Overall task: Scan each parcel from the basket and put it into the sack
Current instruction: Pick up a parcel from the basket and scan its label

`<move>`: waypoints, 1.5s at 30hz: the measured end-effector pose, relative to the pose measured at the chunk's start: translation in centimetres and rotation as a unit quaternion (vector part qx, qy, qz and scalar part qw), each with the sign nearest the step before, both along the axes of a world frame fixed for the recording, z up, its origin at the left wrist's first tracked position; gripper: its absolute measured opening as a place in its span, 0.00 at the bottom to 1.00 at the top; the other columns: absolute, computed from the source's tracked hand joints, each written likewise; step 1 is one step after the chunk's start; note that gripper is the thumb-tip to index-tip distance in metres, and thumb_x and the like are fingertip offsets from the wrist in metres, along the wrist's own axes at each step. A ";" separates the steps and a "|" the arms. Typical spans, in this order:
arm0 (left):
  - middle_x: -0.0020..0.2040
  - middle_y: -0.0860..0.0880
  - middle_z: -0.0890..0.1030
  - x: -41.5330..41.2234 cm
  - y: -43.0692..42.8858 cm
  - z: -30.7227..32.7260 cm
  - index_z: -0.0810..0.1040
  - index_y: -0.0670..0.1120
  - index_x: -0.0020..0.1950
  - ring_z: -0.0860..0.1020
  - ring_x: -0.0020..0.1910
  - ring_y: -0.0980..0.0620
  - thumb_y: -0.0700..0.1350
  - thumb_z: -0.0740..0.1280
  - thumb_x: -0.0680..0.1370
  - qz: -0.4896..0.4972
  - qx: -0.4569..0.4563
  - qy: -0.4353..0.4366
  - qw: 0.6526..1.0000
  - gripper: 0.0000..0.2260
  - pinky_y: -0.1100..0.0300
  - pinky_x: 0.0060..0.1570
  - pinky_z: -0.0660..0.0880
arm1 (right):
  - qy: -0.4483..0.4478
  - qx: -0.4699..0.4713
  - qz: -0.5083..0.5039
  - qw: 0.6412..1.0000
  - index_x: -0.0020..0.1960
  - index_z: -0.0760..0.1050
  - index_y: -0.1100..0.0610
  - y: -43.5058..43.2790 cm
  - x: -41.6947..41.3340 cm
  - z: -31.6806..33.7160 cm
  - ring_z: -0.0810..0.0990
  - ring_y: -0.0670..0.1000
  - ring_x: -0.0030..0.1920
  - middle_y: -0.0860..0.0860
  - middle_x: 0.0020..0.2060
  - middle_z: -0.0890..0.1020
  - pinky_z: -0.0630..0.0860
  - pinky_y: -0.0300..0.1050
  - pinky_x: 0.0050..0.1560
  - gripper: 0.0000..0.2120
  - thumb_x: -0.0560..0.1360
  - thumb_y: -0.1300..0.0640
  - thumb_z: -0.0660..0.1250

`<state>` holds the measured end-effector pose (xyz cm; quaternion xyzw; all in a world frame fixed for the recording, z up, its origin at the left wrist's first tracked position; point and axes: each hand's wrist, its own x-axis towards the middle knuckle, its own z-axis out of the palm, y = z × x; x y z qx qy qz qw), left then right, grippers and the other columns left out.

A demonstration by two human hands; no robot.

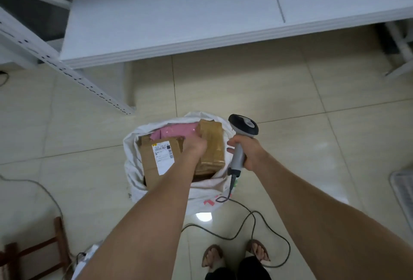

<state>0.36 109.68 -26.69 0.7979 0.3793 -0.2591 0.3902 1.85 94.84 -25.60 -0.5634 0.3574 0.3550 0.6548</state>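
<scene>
A white sack (131,168) stands open on the tiled floor. Inside lie a cardboard parcel with a white label (154,156), a taped brown parcel (212,145) and a pink mailer (176,131). My left hand (194,145) reaches into the sack's mouth, its fingers curled against the taped brown parcel's left edge. Just right of the sack, my right hand (245,152) grips the handle of a grey barcode scanner (242,127), whose black head points up and away. The basket is out of view.
A white table (178,22) spans the top, with a perforated shelf upright (67,71) at left. The scanner's cable (252,219) loops over the floor by my sandalled feet (234,255). A wooden stool (35,253) stands bottom left; a grey mat (404,188) lies at right.
</scene>
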 end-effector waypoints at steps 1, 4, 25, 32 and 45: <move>0.60 0.45 0.78 0.4 -0.6 2.4 0.74 0.43 0.65 0.77 0.54 0.46 0.45 0.59 0.81 -0.013 0.003 -0.009 1.000 0.15 0.58 0.49 0.71 | -0.006 0.011 -0.014 1.000 0.42 0.73 0.62 -0.6 -0.2 2.2 0.76 0.54 0.37 0.58 0.39 0.76 0.74 0.42 0.36 0.05 0.75 0.70 0.64; 0.60 0.45 0.78 1.8 -2.8 9.7 0.76 0.43 0.63 0.77 0.56 0.45 0.42 0.58 0.81 -0.059 0.016 -0.043 0.997 0.14 0.57 0.52 0.71 | -0.025 0.013 -0.037 0.999 0.37 0.71 0.61 -2.7 -0.5 9.1 0.74 0.52 0.32 0.57 0.33 0.75 0.71 0.42 0.35 0.10 0.75 0.71 0.63; 0.62 0.45 0.78 -0.2 -34.3 43.0 0.78 0.45 0.62 0.75 0.61 0.44 0.38 0.62 0.78 -0.335 -0.083 -0.193 0.919 0.14 0.54 0.62 0.73 | -0.118 -0.010 -0.374 0.920 0.38 0.71 0.57 -29.8 -12.4 41.3 0.77 0.49 0.33 0.51 0.31 0.77 0.73 0.50 0.47 0.10 0.76 0.66 0.64; 0.64 0.45 0.77 -4.7 -49.3 46.2 0.78 0.45 0.62 0.74 0.62 0.44 0.38 0.58 0.79 -0.395 -0.097 -0.200 0.891 0.15 0.53 0.62 0.73 | -0.104 0.010 -0.475 0.873 0.40 0.73 0.58 -42.4 -17.8 43.5 0.78 0.49 0.33 0.52 0.32 0.78 0.76 0.49 0.44 0.06 0.76 0.64 0.65; 0.63 0.42 0.75 -11.9 -74.2 44.4 0.75 0.43 0.62 0.73 0.63 0.42 0.35 0.57 0.80 -0.492 -0.126 -0.155 0.847 0.14 0.50 0.65 0.70 | -0.091 0.008 -0.580 0.810 0.50 0.76 0.59 -64.2 -26.1 42.5 0.79 0.50 0.38 0.53 0.36 0.80 0.79 0.50 0.54 0.05 0.74 0.62 0.68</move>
